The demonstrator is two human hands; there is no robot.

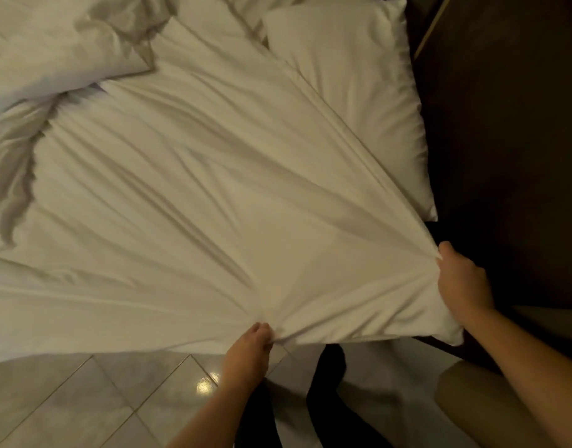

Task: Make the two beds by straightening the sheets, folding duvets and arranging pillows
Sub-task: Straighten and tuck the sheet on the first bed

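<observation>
A white duvet (pixel 213 189) is spread across the bed, with creases fanning out from its near edge. My left hand (pixel 250 347) grips a bunch of that edge at the bottom middle. My right hand (pixel 462 279) grips the duvet near its right corner, which hangs just below the hand. A white pillow (pixel 352 76) lies at the upper right, partly under the duvet's edge. Crumpled white bedding (pixel 51 50) is heaped at the upper left.
Pale glossy floor tiles (pixel 84 405) run along the bed's near side, with my dark-clothed legs (pixel 323 399) standing on them. Dark wooden furniture (pixel 511 124) fills the right side. A tan rounded object (pixel 472 392) sits at the lower right.
</observation>
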